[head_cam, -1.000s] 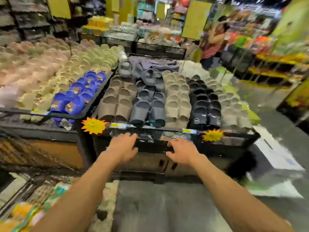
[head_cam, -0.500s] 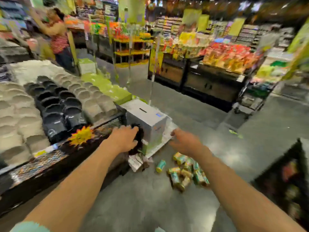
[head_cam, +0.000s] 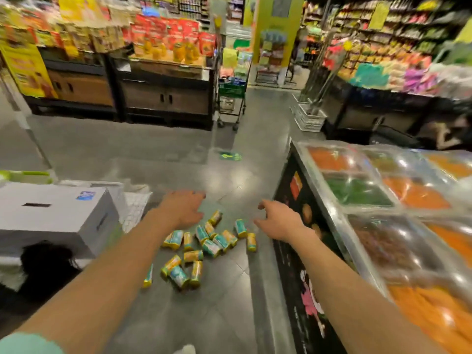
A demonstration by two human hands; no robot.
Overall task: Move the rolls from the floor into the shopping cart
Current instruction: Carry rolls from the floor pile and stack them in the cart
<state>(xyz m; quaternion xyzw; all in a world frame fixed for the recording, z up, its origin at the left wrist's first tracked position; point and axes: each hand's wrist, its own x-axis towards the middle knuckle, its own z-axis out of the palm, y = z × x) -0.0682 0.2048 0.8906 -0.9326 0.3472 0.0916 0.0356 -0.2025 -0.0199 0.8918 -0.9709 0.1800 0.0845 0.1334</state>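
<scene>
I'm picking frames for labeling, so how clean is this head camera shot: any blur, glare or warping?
Head view: the rolls on the floor are fairly sharp; the shelves along the top and edges are smeared by motion blur; ceiling lights glare off the clear bin covers at right; the wide lens bends the outer edges; both hands are readable, open and empty.

**Supermarket aisle**

Grocery shop floor. At 11 o'clock, display stands (head_cam: 163,80) stacked with red and yellow packets. At 12, a green shopping cart (head_cam: 232,98). At 1, packed snack shelves (head_cam: 383,54). At 3, covered bulk-food bins (head_cam: 378,200). Polished grey floor (head_cam: 153,149).
</scene>
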